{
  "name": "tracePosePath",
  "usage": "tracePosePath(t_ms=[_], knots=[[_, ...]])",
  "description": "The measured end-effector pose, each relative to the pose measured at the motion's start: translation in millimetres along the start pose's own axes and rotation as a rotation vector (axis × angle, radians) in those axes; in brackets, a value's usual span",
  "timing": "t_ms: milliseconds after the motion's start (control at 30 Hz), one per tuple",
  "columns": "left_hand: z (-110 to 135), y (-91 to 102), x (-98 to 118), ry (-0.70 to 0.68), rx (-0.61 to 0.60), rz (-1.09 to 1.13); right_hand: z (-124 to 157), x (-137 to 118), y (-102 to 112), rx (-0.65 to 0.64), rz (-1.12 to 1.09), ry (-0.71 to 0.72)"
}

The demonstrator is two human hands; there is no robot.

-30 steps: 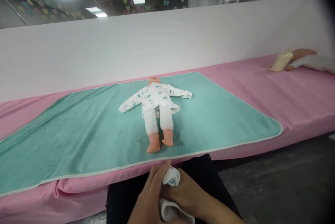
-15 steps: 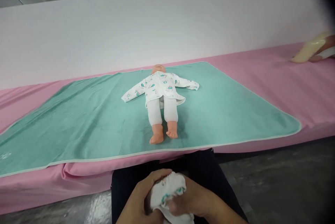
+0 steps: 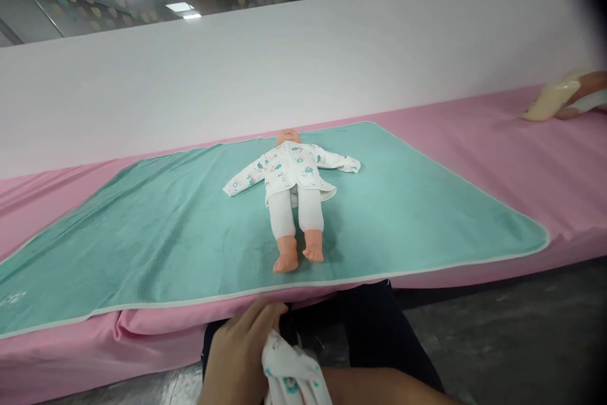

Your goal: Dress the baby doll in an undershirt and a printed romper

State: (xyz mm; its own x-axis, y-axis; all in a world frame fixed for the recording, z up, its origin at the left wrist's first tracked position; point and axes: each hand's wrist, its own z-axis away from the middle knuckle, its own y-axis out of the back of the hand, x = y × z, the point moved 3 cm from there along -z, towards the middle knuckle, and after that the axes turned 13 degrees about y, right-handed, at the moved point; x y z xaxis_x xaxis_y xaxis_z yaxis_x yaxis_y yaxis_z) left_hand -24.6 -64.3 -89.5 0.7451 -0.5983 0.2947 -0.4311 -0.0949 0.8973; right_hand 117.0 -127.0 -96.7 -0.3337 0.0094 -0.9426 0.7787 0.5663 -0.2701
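Observation:
At the bottom of the view, my left hand [image 3: 239,354] has its fingers curled and grips a bunched white baby garment [image 3: 294,370] with a teal print. My right forearm [image 3: 374,386] comes in from the lower right and runs up to the garment. The right hand itself is hidden in or behind the cloth, so its fingers do not show. Beyond the hands, a baby doll [image 3: 286,261] lies on its back, arms spread and bare feet toward me. It wears a white printed jacket [image 3: 296,168] and white leg coverings [image 3: 310,210].
Under the doll, a teal blanket [image 3: 417,222] with a pale edge covers part of a pink-draped table [image 3: 497,146]. At the far right lies a cream-coloured object [image 3: 552,98], partly cut off. A white wall [image 3: 284,70] rises behind. My dark-trousered legs [image 3: 379,329] are below the table edge.
My right hand has gone from plain view at the garment to hidden in or behind it. The garment is drawn lower and longer. The view has tilted up slightly; the doll has not moved.

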Motion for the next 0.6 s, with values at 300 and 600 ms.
tracePosePath(t_ms=[300,600], knots=[[-52,56.8,28,-0.059,0.045,-0.452,-1,-45,23,0.218,-0.152,0.130],[-103,58.5,68,-0.105,-0.066,-0.527,-31,-46,47,0.122,-0.185,-0.021]])
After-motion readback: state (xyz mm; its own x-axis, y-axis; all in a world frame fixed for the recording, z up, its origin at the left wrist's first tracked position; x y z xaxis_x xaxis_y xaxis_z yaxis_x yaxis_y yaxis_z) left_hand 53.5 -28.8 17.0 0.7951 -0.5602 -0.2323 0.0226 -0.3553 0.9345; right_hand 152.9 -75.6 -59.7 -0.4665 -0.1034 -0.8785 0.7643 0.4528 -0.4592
